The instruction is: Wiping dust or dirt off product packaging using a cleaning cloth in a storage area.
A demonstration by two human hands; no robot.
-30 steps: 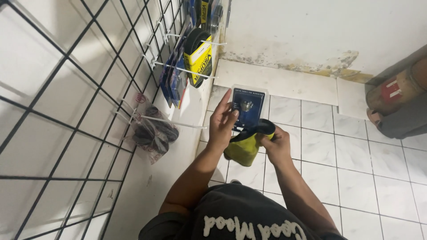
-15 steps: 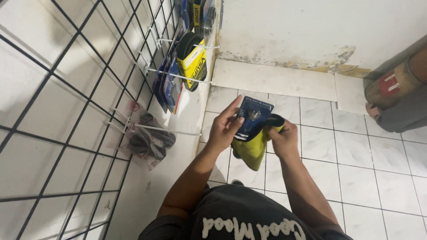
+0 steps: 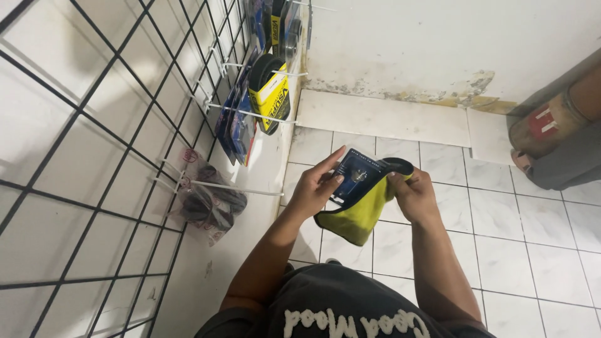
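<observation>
Looking down from your head, you see both of your bare hands held in front of your body, above a floor of white tiles (image 3: 501, 250). Your left hand (image 3: 313, 188) grasps a dark blue product card (image 3: 357, 175) by its left edge, thumb on the face and fingers stretched along the side. Your right hand (image 3: 413, 195) is clenched on the black rim of a yellow-green cloth pouch (image 3: 360, 216), which hangs just under and behind the card. Card and pouch touch each other, and both sit between your two hands, roughly level with your waist.

To your left stands a white wall covered by a black wire grid panel (image 3: 94, 156). White metal hooks stick out of it. One hook carries a clear plastic bag (image 3: 206, 203) with dark items inside; what they are cannot be made out. Higher up, another hook holds a yellow and black packaged item (image 3: 270, 94), with several blue packets (image 3: 235, 125) hanging just beside it.

Ahead, the floor meets a white wall (image 3: 426, 44) whose paint is stained and flaking along the base. At the far right edge lies a brownish cylinder with a red label (image 3: 544, 128), well apart from your hands. Your black shirt with white lettering (image 3: 338, 313) fills the bottom of the view.
</observation>
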